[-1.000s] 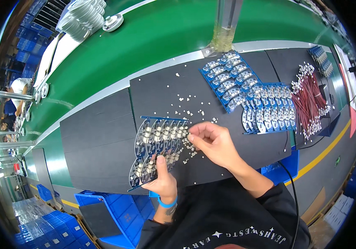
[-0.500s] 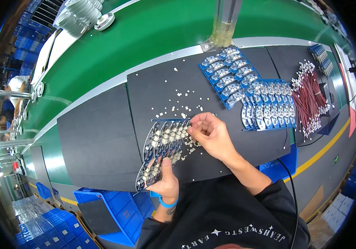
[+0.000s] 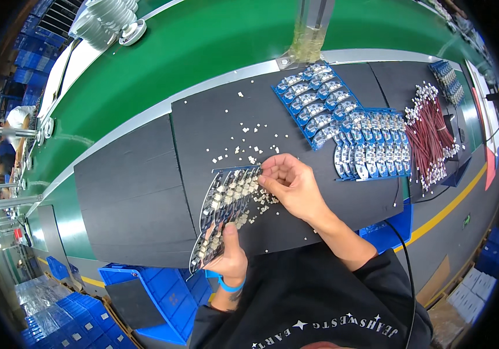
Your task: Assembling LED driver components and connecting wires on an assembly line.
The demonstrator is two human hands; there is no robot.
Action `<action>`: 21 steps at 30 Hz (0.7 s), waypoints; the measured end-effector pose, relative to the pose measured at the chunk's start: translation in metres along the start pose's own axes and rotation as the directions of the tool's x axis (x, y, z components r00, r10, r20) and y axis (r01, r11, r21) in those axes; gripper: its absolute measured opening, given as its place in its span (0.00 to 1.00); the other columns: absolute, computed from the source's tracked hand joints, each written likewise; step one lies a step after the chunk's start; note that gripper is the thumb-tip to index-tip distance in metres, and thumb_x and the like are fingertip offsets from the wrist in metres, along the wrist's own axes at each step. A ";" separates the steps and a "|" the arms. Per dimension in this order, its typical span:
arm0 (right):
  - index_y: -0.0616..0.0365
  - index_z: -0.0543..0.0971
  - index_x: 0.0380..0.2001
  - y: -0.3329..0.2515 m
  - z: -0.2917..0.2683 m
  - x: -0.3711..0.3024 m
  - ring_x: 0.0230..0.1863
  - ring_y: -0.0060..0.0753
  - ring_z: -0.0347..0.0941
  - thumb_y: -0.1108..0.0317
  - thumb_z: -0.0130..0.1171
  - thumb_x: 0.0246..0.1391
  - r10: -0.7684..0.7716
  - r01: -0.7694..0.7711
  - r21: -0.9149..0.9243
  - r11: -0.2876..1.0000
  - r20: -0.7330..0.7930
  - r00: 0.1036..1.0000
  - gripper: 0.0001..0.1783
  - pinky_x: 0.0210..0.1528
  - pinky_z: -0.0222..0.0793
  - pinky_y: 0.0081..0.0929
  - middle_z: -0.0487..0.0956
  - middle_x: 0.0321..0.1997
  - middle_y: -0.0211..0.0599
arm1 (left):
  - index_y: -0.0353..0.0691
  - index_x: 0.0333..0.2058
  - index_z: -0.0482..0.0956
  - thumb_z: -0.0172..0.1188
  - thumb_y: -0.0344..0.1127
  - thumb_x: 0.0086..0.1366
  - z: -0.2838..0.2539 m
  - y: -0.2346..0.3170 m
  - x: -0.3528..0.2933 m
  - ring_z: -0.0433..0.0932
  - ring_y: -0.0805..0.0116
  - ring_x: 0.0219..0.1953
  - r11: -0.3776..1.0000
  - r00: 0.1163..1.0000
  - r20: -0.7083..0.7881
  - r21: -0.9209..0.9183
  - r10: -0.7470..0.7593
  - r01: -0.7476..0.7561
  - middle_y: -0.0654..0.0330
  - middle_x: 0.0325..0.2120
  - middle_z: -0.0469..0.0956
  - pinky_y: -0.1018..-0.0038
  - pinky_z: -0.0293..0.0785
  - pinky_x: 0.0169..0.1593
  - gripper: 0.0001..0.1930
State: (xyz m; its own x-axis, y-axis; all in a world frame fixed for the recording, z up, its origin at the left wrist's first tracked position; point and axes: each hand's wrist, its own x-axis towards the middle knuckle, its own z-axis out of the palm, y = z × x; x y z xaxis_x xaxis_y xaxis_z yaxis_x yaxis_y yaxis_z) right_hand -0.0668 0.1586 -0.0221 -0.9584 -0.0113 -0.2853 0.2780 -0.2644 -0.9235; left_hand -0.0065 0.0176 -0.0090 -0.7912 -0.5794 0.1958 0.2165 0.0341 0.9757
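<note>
A blue circuit board panel (image 3: 214, 215), with rows of small cream connectors on it, is held tilted above the dark mat. My left hand (image 3: 230, 256) grips its near lower edge, thumb on top. At the panel's far right corner, my right hand (image 3: 290, 185) has its thumb and index finger pinched together against the edge. Whether a small part sits between those fingertips is hidden. Loose cream connectors (image 3: 266, 198) lie on the mat beside and beyond the panel.
More blue board panels (image 3: 371, 145) lie at the right, beside a bundle of dark red wires (image 3: 430, 139) with white plugs. A metal post (image 3: 310, 29) stands at the mat's far edge. Blue crates (image 3: 162, 296) sit below the near edge, and a black cable (image 3: 403, 244) hangs at right.
The whole view has shifted slightly, moving the scene a little to the left. My right hand stays at the panel's corner, and my left hand keeps its hold.
</note>
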 end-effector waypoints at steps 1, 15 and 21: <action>0.62 0.71 0.41 -0.001 0.000 0.000 0.33 0.15 0.72 0.79 0.60 0.53 0.014 -0.014 -0.008 1.000 0.016 1.000 0.13 0.35 0.68 0.13 0.76 0.33 0.30 | 0.22 0.36 0.75 0.63 0.21 0.55 -0.001 -0.001 0.000 0.76 0.68 0.34 1.000 1.000 0.002 0.002 0.010 -0.010 0.51 0.32 0.78 0.73 0.73 0.42 0.11; 0.64 0.70 0.44 -0.004 0.011 -0.008 0.32 0.15 0.72 0.78 0.60 0.52 -0.062 0.062 0.119 0.991 -0.004 0.998 0.16 0.32 0.68 0.13 0.76 0.33 0.31 | 0.25 0.32 0.76 0.66 0.23 0.53 -0.005 -0.007 0.000 0.81 0.64 0.29 0.957 0.973 0.122 0.194 0.197 -0.218 0.48 0.28 0.81 0.73 0.76 0.37 0.10; 0.65 0.70 0.46 -0.007 0.009 -0.005 0.32 0.15 0.72 0.80 0.59 0.53 -0.057 0.055 0.086 0.995 0.025 0.998 0.17 0.34 0.69 0.13 0.75 0.33 0.30 | 0.23 0.29 0.77 0.63 0.20 0.52 -0.002 0.002 0.008 0.83 0.55 0.28 0.908 0.927 0.259 0.250 0.271 -0.335 0.44 0.27 0.81 0.70 0.77 0.35 0.06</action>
State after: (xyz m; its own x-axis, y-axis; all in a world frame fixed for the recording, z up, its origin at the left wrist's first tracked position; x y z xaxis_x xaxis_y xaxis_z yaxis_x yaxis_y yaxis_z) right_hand -0.0650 0.1520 -0.0119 -0.9740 -0.0201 -0.2258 0.2186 -0.3464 -0.9122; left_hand -0.0107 0.0112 -0.0055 -0.8229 -0.3171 0.4714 0.3189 0.4288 0.8452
